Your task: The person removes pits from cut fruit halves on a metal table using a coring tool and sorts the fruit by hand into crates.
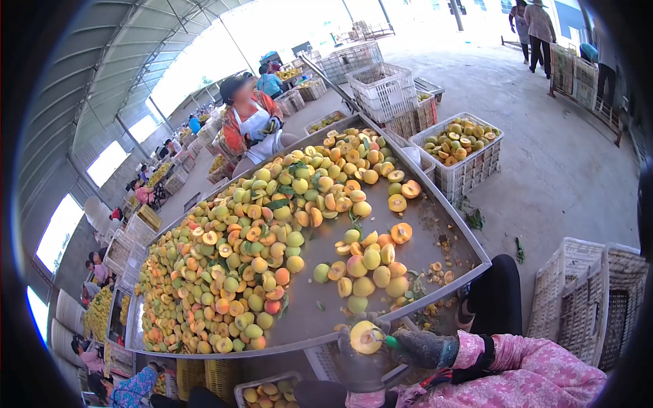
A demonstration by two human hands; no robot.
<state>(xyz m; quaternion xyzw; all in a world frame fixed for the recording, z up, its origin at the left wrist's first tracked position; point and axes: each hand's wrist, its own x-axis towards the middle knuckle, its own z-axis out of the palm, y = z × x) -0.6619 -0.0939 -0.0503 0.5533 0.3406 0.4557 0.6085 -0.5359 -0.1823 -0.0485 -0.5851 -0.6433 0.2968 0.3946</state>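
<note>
My left hand (pixel 362 366), in a dark glove, is closed around a halved peach (pixel 366 338) with its cut face turned up. My right hand (pixel 427 348), also gloved, grips a small green-handled tool (pixel 391 341), its tip at the cut face beside the pit. The tip is too small to make out. Both hands are just below the near edge of a metal tray table (pixel 457 279). A large heap of peaches (pixel 224 272), whole and cut, covers its left and far parts. A smaller cluster of peaches (pixel 371 268) lies nearest my hands.
Loose pits (pixel 439 273) lie at the tray's right corner. Crates of fruit stand below the near edge (pixel 269 393) and beyond the right side (pixel 462 156). Stacked crates (pixel 588 292) are at the right. A person (pixel 252 126) sits across the table; others work farther back.
</note>
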